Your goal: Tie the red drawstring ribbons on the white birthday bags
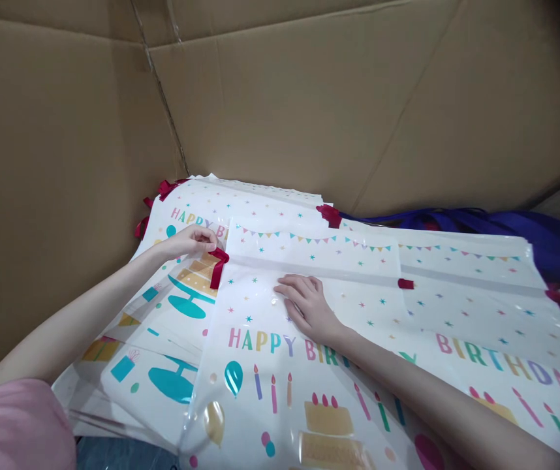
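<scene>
A flat, glossy white gift bag [260,294], printed with HAPPY BIRTHDAY, bunting, candles and a cake, lies on top of other bags. My left hand [194,240] is closed in a pinch on the red ribbon [219,266] at this bag's left edge. The ribbon's end hangs down below my fingers. My right hand [309,308] rests flat on the bag above the lettering, fingers spread and pointing left. A short red ribbon tab [406,284] shows at the bag's right side.
Tall cardboard walls [280,111] enclose the back and left. Another printed bag [476,307] lies at right, and more bags [162,333] overlap at left. Purple-blue ribbons [485,225] bunch along the back right. Red ribbon loops [167,188] stick out at the back left.
</scene>
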`<state>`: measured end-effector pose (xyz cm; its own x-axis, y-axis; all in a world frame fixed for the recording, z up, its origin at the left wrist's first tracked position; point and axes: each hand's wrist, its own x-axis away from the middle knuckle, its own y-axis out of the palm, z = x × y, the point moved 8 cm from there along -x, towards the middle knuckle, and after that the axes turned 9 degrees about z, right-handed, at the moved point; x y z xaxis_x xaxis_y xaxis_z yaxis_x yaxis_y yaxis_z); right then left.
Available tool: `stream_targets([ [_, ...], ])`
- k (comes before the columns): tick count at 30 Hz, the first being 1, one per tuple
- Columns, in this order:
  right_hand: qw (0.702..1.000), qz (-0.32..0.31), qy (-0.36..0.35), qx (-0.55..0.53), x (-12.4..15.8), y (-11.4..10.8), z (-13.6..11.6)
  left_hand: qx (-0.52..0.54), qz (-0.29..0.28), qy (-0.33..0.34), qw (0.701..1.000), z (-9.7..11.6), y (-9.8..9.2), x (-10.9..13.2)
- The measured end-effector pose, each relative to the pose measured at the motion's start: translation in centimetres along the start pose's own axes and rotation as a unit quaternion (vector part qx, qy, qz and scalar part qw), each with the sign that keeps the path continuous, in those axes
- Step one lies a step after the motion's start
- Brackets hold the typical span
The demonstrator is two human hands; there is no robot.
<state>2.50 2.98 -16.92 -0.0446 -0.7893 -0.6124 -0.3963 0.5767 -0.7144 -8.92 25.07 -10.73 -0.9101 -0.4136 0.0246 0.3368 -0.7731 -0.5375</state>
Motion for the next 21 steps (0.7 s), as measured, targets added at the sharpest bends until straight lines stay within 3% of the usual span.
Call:
stream_targets([
  [7,1.000,-0.006,0.003,0.008,0.1,0.1,0.0,-0.096,0.004,0.046,0.994,2.3,1.0,0.1],
  [13,1.000,-0.010,0.005,0.015,0.1,0.1,0.1,-0.288,0.050,0.049,0.955,1.3,1.8,-0.4],
  [21,1.000,-0.007,0.005,0.012,0.0,0.0,0.0,-0.237,0.015,0.015,0.971,0.0,1.0,-0.5],
])
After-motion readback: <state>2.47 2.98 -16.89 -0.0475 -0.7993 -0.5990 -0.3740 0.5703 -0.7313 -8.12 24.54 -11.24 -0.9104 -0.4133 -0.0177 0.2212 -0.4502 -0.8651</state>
